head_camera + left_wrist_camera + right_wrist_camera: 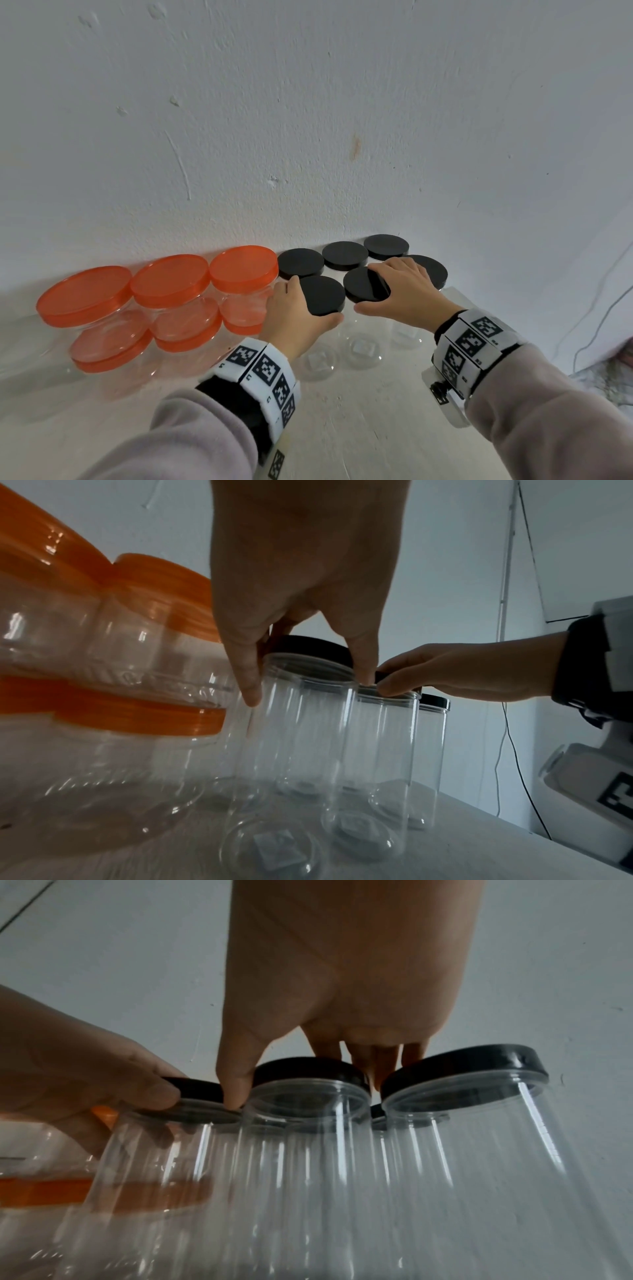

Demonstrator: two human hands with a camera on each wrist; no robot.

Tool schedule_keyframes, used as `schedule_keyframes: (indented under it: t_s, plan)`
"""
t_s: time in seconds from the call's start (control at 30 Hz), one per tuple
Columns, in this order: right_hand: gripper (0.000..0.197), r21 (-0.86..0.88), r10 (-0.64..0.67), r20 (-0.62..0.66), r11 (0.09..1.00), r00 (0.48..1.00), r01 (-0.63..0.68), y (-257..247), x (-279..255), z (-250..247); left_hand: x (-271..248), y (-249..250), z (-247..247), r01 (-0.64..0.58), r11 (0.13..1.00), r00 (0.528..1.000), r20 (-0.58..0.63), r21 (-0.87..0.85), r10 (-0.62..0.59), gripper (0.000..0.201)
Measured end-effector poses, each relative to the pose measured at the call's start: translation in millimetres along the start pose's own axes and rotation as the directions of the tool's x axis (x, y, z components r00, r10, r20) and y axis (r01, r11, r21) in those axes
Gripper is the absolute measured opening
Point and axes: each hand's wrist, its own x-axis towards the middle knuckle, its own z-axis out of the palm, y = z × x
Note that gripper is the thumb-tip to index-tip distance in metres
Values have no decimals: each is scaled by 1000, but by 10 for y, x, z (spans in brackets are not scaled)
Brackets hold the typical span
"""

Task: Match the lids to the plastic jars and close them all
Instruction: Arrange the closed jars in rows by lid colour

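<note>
Two rows of tall clear jars with black lids stand against the wall. My left hand [298, 308] grips the black lid [323, 294] of the front left jar [301, 723], thumb on the near rim and fingers on the far rim. Beside it, my right hand [404, 291] grips the black lid [363, 284] of the neighbouring jar [308, 1150] the same way. In the right wrist view its thumb and fingers [387, 1064] pinch that lid [308, 1069] across its rim. Three more black lids [344, 253] sit on the jars behind, and one [431, 270] to the right.
Wide clear jars with orange lids [171, 279] are stacked two high to the left, touching the black-lidded group. The white wall [308, 137] stands directly behind. A thin cable [599, 325] hangs at the right. Bare tabletop [359, 428] lies in front.
</note>
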Motion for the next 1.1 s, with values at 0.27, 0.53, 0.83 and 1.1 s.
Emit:
schedule_keyframes:
  t_s: [0.27, 0.53, 0.83, 1.1]
  plan:
    - [73, -4, -7, -1, 1000, 1000, 7, 33, 27, 21, 38, 45, 40, 3, 999, 1000, -22, 32, -2, 76]
    - [82, -61, -19, 35, 998, 999, 21, 26, 17, 6, -18, 74, 37, 29, 999, 999, -32, 42, -27, 83]
    - [64, 258, 324, 75, 908, 943, -332, 465, -1, -229, -51, 60, 25, 22, 999, 1000, 11, 28, -22, 88]
    - [71, 341, 279, 34, 900, 960, -273, 499, -6, -129, -62, -7, 51, 11, 1000, 999, 49, 24, -12, 102]
